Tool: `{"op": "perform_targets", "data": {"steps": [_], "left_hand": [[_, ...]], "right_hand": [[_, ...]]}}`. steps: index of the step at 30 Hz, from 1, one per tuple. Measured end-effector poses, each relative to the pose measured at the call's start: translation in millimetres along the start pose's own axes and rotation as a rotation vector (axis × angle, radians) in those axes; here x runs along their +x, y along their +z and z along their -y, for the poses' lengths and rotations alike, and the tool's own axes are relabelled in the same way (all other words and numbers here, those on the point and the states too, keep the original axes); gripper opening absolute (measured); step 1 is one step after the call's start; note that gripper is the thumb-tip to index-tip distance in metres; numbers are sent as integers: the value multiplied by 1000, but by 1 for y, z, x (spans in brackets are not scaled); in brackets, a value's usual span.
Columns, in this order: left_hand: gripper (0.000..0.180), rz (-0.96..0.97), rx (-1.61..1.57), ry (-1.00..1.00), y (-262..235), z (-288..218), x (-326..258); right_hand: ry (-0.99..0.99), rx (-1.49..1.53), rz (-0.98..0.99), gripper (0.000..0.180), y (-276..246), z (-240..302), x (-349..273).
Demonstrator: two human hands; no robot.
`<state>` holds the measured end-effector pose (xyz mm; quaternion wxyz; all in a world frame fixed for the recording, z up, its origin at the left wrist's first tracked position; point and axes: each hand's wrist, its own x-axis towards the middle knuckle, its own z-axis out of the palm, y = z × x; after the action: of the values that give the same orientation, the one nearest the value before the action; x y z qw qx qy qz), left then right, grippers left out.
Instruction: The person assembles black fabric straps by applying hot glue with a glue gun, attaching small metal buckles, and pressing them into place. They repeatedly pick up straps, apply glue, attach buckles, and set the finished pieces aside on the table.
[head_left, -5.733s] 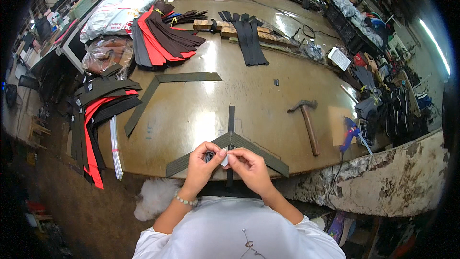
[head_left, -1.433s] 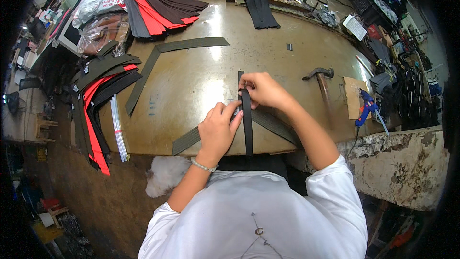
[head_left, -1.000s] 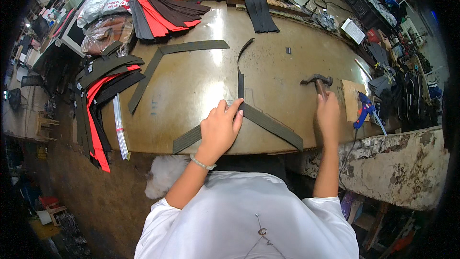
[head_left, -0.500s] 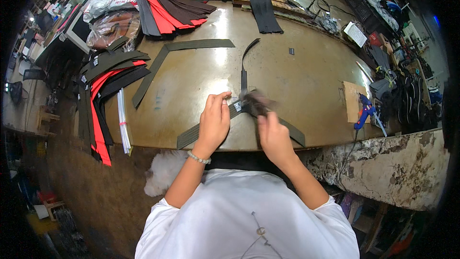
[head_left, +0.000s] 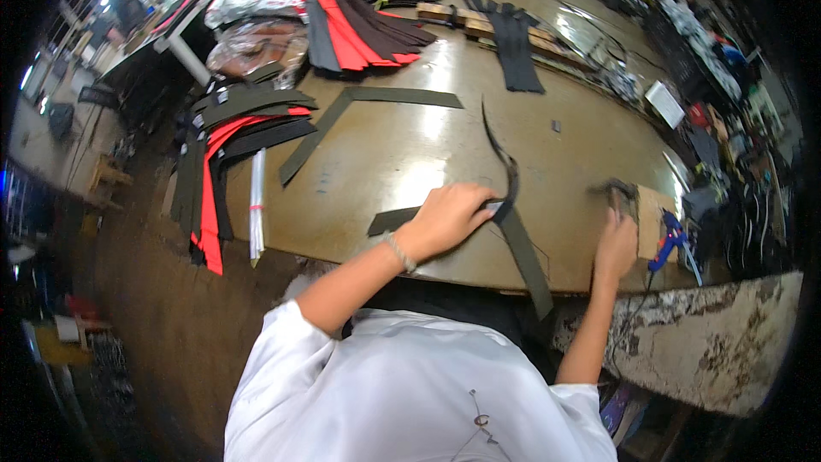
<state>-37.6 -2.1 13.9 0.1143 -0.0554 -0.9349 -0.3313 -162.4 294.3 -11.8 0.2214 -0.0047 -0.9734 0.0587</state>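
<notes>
My left hand (head_left: 451, 219) pinches an angled dark green fabric strip (head_left: 527, 258) at its bend, near the table's front edge. A narrow black strip (head_left: 510, 167) curves up and away from that same spot. Off to the right, my right hand (head_left: 615, 247) is closed round a dark tool, blurred by motion, that looks like a hammer (head_left: 617, 190). The tool is beside a brown cardboard piece (head_left: 652, 231). Another angled green strip (head_left: 340, 107) lies flat farther back on the table.
A blue glue gun (head_left: 670, 242) lies by the cardboard at the right. Piled green, red and black strips (head_left: 216, 180) hang over the left edge, beside a white bundle (head_left: 256, 214). More strips (head_left: 363, 34), a plastic bag (head_left: 265, 50) and wooden bars (head_left: 479, 26) are at the back.
My right hand has moved right with the tool, away from the strip. My left hand stays at the bend, and the strip has turned. The whole view has shifted.
</notes>
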Motion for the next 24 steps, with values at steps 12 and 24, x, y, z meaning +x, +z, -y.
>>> {"op": "perform_targets", "data": {"steps": [12, 24], "left_hand": [[27, -1070, 253, -147, -277, 63, -89], [39, -1136, 850, -659, -248, 193, -142]], "right_hand": [[-149, -26, -25, 47, -1, -11, -10], [-737, 354, 433, 67, -53, -59, -66]]}}
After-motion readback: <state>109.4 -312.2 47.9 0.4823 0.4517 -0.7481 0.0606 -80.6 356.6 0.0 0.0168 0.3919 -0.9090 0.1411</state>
